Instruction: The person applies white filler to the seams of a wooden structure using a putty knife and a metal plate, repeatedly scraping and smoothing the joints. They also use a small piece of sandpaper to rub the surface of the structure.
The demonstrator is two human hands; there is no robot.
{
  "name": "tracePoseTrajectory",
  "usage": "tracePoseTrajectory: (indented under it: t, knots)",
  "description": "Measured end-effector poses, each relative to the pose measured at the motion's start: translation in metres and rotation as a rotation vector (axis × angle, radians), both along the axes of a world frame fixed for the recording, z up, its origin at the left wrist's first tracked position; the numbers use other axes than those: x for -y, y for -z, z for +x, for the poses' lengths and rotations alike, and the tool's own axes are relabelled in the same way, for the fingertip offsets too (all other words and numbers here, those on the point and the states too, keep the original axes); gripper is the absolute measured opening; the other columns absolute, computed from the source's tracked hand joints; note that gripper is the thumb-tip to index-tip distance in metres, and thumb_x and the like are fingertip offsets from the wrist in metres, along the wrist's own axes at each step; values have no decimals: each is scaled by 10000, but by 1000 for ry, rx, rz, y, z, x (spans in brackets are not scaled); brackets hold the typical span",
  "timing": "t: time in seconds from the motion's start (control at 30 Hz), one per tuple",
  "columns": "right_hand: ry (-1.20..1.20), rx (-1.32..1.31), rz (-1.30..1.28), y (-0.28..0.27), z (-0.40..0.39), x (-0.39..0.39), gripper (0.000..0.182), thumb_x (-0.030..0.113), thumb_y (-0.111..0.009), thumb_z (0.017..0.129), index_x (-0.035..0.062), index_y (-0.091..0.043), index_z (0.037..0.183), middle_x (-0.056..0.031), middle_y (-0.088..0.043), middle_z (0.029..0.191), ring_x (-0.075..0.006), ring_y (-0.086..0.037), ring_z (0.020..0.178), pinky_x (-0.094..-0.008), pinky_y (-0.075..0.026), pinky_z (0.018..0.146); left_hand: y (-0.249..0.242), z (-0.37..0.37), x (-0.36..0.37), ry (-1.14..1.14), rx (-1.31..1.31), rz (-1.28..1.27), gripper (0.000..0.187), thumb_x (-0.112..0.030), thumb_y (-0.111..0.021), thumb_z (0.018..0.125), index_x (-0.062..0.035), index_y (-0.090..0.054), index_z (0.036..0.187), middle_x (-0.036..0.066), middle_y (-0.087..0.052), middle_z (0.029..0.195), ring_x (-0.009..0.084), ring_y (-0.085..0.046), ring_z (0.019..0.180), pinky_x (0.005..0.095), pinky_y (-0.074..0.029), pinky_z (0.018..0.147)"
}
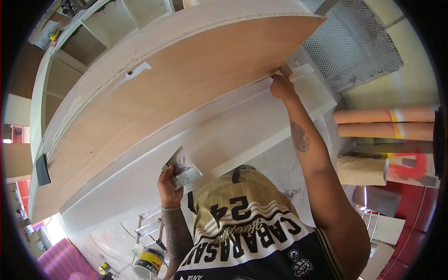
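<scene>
My left hand (170, 185) is closed on a flat, shiny grey sheet (185, 169) smeared with pale paste, held in front of the white lower surface. Far to the upper right, my right hand (283, 87) is closed and reaches to the right end of the seam under the brown wooden panel (200, 70). A small dark tip shows at its fingers, but what they hold is mostly hidden. The panel is curved along its pale rim, and a white paste patch (140, 70) marks that rim. Beneath the seam runs a long white ledge (224, 121).
A dark block (42, 170) sits at the panel's left end. White shelves (109, 23) curve behind. Below left are a stepladder (150, 225) and a paint bucket (148, 262). To the right are orange tubes (387, 122), a brown paper roll (361, 170) and a perforated metal sheet (350, 44).
</scene>
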State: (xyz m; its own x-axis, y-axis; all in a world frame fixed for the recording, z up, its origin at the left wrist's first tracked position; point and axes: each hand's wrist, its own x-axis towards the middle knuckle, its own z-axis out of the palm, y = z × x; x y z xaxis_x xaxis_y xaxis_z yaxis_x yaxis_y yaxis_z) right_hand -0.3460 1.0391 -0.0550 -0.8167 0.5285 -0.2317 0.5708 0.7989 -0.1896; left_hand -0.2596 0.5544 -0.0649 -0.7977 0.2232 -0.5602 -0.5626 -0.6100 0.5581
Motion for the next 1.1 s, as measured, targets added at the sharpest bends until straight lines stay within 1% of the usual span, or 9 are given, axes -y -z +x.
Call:
tracePoseTrajectory:
  t: [0.43,0.6,0.67,0.73,0.8,0.87,0.93,1.0,1.1]
  knots:
    - [-101,-132,-16,0,-18,159,311,175,-583,782,34,-699,1034,-209,-656,1114,-391,-596,1107,-509,-511,880,6,-7,-8,33,1,29,283,-73,-545,903,-28,-564,1182,90,-646,1066,238,-644,957,410,-545,843]
    - [-278,8,-96,1,-11,218,327,215,-629,779,32,-692,1043,-227,-653,1110,-375,-602,1109,-495,-496,922,7,-11,-13,64,11,43,283,-99,-533,909,-35,-573,1182,85,-649,1080,250,-640,970,442,-531,868]
    - [-434,205,-327,-28,0,224,363,151,-609,801,21,-660,1136,-212,-631,1186,-339,-569,1181,-467,-472,973,2,-9,-20,33,41,70,286,-112,-528,910,-38,-577,1182,83,-650,1091,259,-639,976,456,-526,874]
    - [-606,-4,-566,-35,20,226,433,32,-553,823,24,-591,1254,-172,-589,1283,-314,-517,1252,-436,-434,1033,-7,-11,-29,36,126,134,265,-130,-525,911,-49,-594,1154,80,-667,1066,249,-657,952,440,-541,852]
    - [-773,-592,-814,-69,60,230,468,-22,-540,809,55,-586,1268,-142,-605,1281,-308,-566,1195,-418,-462,998,22,-12,-19,76,171,225,243,-130,-522,910,-58,-604,1127,76,-681,1009,230,-672,904,396,-558,810]
    - [-888,-652,-986,-93,87,231,604,-109,-512,764,60,-510,1344,-125,-524,1374,-317,-490,1271,-417,-385,1088,24,-11,-29,236,-260,-122,242,-140,-528,907,-61,-605,1122,78,-685,990,219,-677,883,363,-563,780]
    - [-981,-692,-804,-88,104,225,625,-103,-547,735,68,-517,1335,-119,-522,1374,-307,-495,1264,-418,-388,1082,3,-14,-45,238,-264,-133,229,-136,-520,912,-61,-603,1112,70,-683,981,194,-670,853,313,-551,721]
    - [-974,-649,-668,-82,111,209,623,-92,-573,714,69,-530,1313,-117,-527,1367,-300,-502,1255,-420,-392,1073,-56,-25,-65,83,157,206,207,-118,-499,924,-59,-597,1097,52,-673,981,156,-649,813,245,-522,634]
    - [-875,-287,-365,-52,108,147,550,-86,-540,720,35,-549,1256,-135,-597,1263,-322,-560,1169,-426,-442,1013,-45,-28,-41,96,51,396,273,-155,-545,909,-34,-595,1148,93,-678,1057,217,-676,886,342,-561,760]
